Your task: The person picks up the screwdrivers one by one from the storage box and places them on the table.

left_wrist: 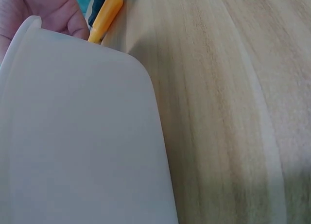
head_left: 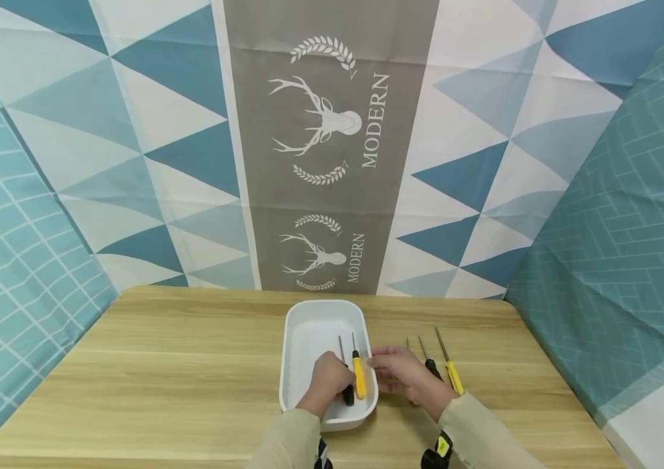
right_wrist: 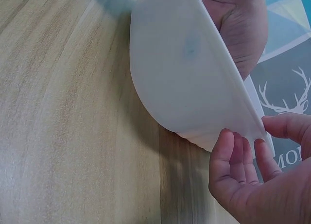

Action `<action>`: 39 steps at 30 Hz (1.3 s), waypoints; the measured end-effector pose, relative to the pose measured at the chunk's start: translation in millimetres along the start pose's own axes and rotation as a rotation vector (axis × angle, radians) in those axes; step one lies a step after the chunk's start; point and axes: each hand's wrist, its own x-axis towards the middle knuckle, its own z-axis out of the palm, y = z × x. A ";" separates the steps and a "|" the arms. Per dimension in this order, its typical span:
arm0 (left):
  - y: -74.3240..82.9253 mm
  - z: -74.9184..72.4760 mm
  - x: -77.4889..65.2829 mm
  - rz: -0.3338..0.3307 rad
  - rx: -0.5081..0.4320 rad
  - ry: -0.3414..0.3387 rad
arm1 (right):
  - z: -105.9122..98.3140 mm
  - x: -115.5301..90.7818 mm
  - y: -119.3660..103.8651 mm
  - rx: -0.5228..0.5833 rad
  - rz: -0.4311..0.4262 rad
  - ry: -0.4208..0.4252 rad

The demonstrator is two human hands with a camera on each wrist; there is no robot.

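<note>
My left hand (head_left: 329, 378) reaches into a white plastic tray (head_left: 303, 339), its fingers round the handle of a black-handled screwdriver (head_left: 348, 395) that lies along the tray. Close beside it in the tray lies a screwdriver with a yellow-orange handle (head_left: 359, 376) and a black collar. At the tray's right side, my right hand (head_left: 405, 374) pinches the rim: in the right wrist view the thumb is on the edge and the fingertips (right_wrist: 226, 136) are against the outer wall. The left wrist view is mostly filled by the tray's outside wall (left_wrist: 87, 122), which hides the left fingers.
Right of the tray, several screwdrivers lie on the wooden table (head_left: 191, 378): one with a clear yellow handle (head_left: 454, 378), one with a black handle (head_left: 433, 369), and another partly hidden by the right hand. Patterned cloth (head_left: 332, 195) hangs behind the table and at both sides.
</note>
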 end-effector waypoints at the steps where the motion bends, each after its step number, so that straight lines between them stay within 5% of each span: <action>1: 0.4 0.2 -0.6 0.000 -0.001 0.001 | -0.2 -0.2 0.5 0.000 -0.002 -0.002; 13: -2.0 -1.8 -1.2 0.023 -0.019 -0.017 | -1.3 -1.6 3.4 0.004 -0.007 -0.019; 28: -9.9 -18.2 7.3 -0.110 -0.323 -0.156 | -1.8 -1.2 3.0 0.006 -0.003 -0.012; 39: -16.6 -38.6 3.5 -0.034 -0.456 -0.229 | 0.5 -1.3 -1.3 -0.001 0.001 -0.003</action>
